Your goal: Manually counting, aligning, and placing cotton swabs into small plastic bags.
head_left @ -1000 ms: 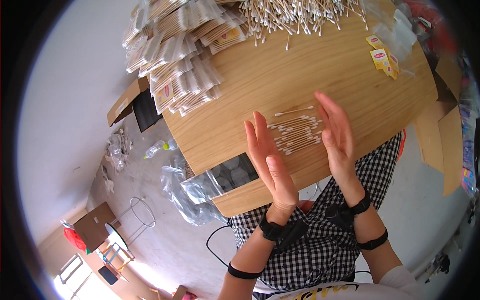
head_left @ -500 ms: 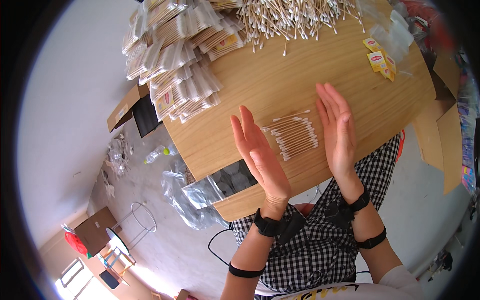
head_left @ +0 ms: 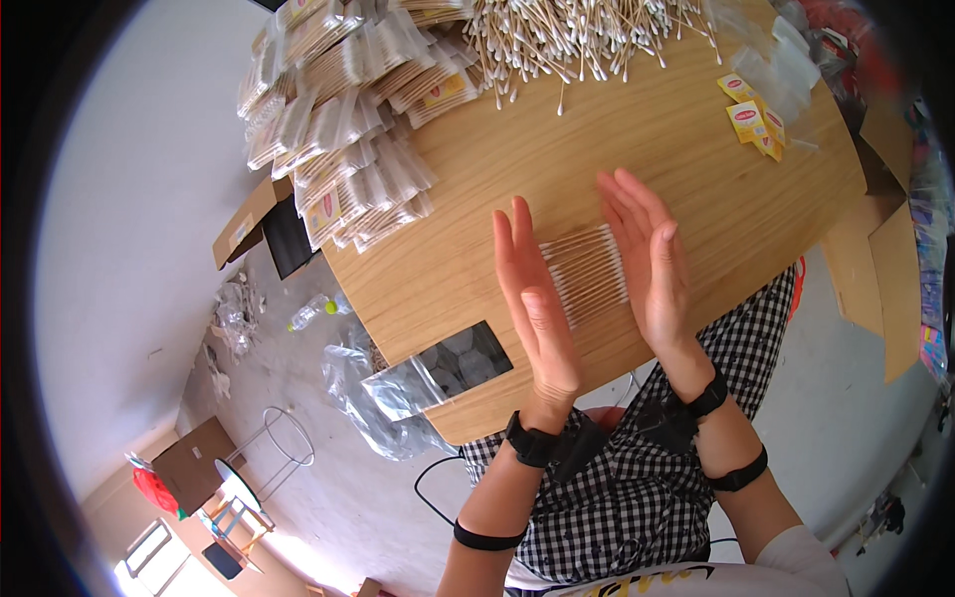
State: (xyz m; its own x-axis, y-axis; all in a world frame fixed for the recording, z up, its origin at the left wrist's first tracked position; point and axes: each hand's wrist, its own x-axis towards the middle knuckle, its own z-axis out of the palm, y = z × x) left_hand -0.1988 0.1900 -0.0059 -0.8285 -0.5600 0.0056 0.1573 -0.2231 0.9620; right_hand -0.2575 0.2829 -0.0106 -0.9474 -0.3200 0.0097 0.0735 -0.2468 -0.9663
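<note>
A row of cotton swabs [head_left: 585, 276] lies side by side on the wooden table [head_left: 468, 219], between my two upright palms. My left hand [head_left: 532, 298] stands on edge against the left tips, fingers stretched out. On the other side my right hand [head_left: 652, 264] is also straight and flat, its palm at the right tips. Neither hand is closed round anything. The swabs' right ends form a nearly even line; the left ends are partly hidden by my left hand.
Packed swab bags [head_left: 348, 129] are stacked at the table's far left. A loose swab heap [head_left: 587, 35] spreads along the far edge. Yellow packets [head_left: 751, 117] lie at the right beside clear plastic bags [head_left: 781, 75]. A clear plastic sheet [head_left: 408, 386] hangs over the near left edge.
Both hands have moved inward, my right to the left and my left slightly to the right. The swabs between them, uneven before, now lie in a neater row.
</note>
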